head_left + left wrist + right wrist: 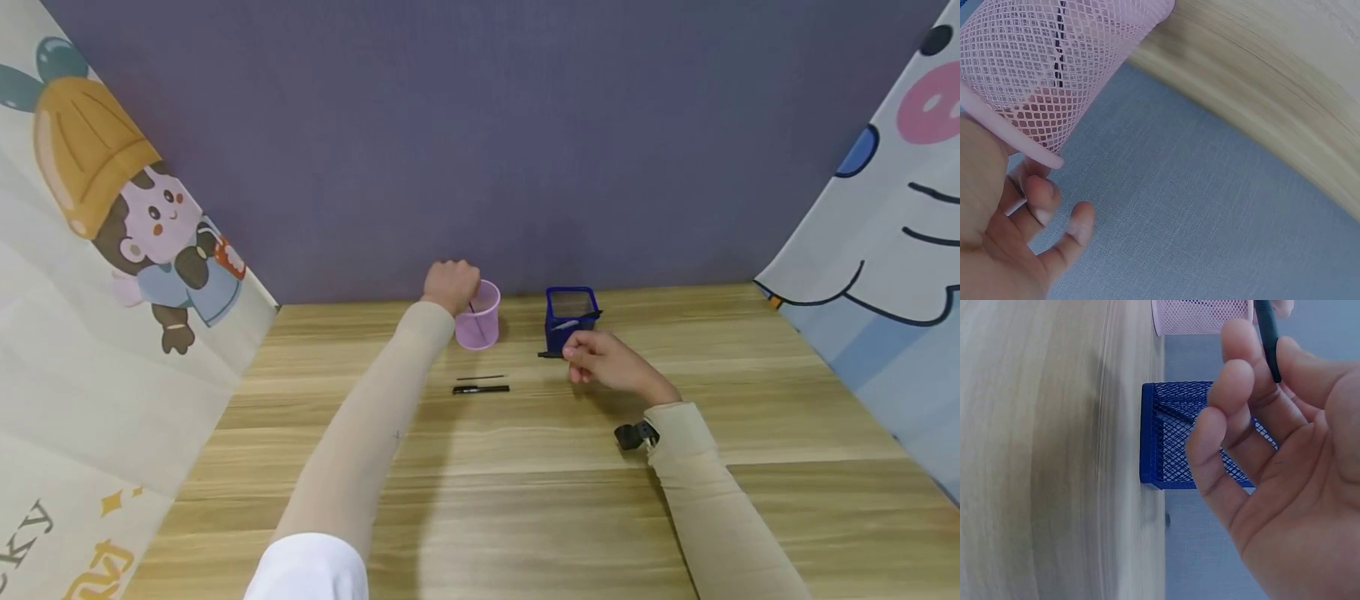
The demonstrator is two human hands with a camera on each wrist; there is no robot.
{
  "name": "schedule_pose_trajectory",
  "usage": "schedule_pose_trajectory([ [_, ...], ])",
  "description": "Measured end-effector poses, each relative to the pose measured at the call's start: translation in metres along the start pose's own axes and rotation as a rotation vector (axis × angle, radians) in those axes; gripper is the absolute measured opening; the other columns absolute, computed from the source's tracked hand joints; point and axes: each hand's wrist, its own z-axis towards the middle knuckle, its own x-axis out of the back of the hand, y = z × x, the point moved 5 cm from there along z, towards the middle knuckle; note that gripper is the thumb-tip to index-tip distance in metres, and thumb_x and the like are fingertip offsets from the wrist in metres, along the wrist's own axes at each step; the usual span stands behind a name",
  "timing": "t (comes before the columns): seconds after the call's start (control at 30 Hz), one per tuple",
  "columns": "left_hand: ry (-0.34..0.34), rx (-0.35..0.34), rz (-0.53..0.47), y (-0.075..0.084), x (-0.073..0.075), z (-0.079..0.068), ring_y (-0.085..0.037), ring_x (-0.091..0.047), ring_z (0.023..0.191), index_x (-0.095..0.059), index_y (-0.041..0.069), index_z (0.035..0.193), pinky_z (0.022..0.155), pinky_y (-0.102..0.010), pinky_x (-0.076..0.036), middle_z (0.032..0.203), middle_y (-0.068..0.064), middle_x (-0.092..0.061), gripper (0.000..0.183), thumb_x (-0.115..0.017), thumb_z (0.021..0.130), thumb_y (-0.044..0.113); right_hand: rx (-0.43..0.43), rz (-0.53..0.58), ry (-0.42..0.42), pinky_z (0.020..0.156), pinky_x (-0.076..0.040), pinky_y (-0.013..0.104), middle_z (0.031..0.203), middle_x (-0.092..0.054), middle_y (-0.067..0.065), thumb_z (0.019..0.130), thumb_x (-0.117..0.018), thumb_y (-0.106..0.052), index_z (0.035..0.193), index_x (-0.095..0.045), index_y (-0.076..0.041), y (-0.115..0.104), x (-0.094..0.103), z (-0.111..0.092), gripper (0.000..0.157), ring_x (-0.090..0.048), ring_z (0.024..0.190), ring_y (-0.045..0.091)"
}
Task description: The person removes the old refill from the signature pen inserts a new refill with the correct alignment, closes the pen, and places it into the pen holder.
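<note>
My left hand (452, 286) is at the rim of a pink mesh pen cup (487, 321), which stands upright. Through the mesh, fingertips show inside the cup at the end of a thin black stick (1059, 44), pinching it. The other fingers stay outside, loosely bent below the rim. My right hand (600, 360) pinches a slim black pen (1267, 337) between thumb and forefinger, in front of a blue square mesh pen holder (557, 332). Part of that pen is hidden by the fingers.
A dark pen (588, 318) leans in the blue holder, its end over the rim. On the wooden table (525, 500), a thin black stick (482, 377) lies just behind a black pen (481, 389). A grey-blue wall (480, 150) rises behind both containers.
</note>
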Motion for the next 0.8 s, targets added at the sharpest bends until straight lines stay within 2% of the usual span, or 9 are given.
schedule_pose_trajectory([
  [0.2, 0.002, -0.01, 0.012, -0.001, 0.004, -0.003, -0.03, -0.072, 0.091, -0.074, 0.014, 0.089, 0.086, -0.047, -0.058, 0.101, -0.008, -0.077, 0.012, -0.065, 0.096, 0.012, -0.011, 0.003, -0.001, 0.059, -0.05, 0.028, 0.079, -0.068, 0.01, 0.11, -0.046, -0.02, 0.11, -0.059, 0.006, -0.002, -0.001, 0.001, 0.029, -0.058, 0.068, 0.02],
  [0.43, 0.02, -0.059, 0.019, 0.0, 0.017, -0.014, -0.029, -0.072, 0.089, -0.075, 0.012, 0.089, 0.085, -0.046, -0.059, 0.098, -0.008, -0.077, 0.016, -0.062, 0.099, 0.01, -0.003, 0.002, -0.005, 0.059, -0.05, 0.033, 0.079, -0.067, 0.01, 0.11, -0.046, -0.021, 0.109, -0.058, 0.006, 0.0, -0.001, 0.001, 0.03, -0.058, 0.068, 0.021],
  [0.6, 0.071, -0.094, 0.022, -0.003, 0.026, -0.024, -0.03, -0.072, 0.089, -0.073, 0.008, 0.086, 0.084, -0.046, -0.06, 0.097, -0.01, -0.077, 0.018, -0.06, 0.095, 0.001, -0.015, 0.003, -0.007, 0.06, -0.051, 0.032, 0.08, -0.067, 0.012, 0.111, -0.046, -0.023, 0.11, -0.058, 0.006, 0.0, -0.001, 0.0, 0.031, -0.059, 0.07, 0.025],
  [0.8, 0.139, -0.107, -0.032, -0.008, 0.027, -0.041, -0.03, -0.073, 0.088, -0.074, 0.005, 0.087, 0.084, -0.048, -0.061, 0.092, -0.012, -0.076, 0.017, -0.062, 0.091, -0.006, -0.024, -0.008, -0.006, 0.059, -0.048, 0.029, 0.082, -0.067, 0.013, 0.11, -0.046, -0.024, 0.111, -0.058, 0.005, -0.002, 0.0, -0.002, 0.031, -0.059, 0.071, 0.027],
])
